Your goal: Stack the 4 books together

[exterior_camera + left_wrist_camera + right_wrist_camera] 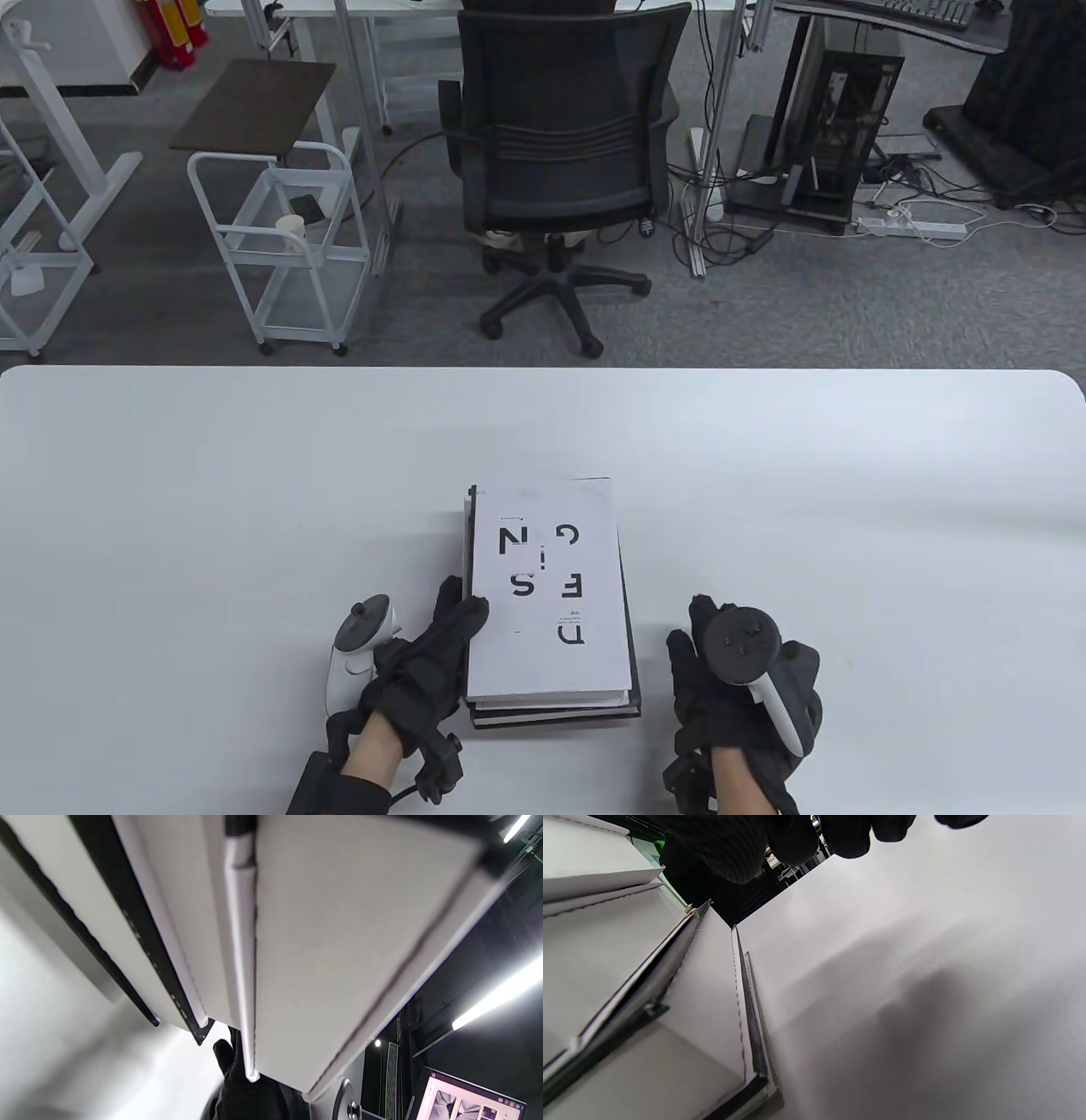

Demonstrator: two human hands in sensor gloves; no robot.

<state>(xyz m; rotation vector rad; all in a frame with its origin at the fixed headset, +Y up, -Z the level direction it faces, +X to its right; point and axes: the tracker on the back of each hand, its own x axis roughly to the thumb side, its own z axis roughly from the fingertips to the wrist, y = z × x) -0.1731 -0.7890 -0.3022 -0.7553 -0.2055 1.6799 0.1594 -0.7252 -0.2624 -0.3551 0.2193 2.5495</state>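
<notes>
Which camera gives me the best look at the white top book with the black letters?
The table view: the white lettered top book shows its whole cover, lying on the stack with the left hand touching its left edge. The left wrist view shows only blurred book edges from very close. The right wrist view shows the stack's side, no lettering.

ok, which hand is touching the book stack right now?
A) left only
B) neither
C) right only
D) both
A: in the table view the left hand has its fingers on the stack's left edge, while the right hand rests on the table with a gap between it and the stack.
</notes>
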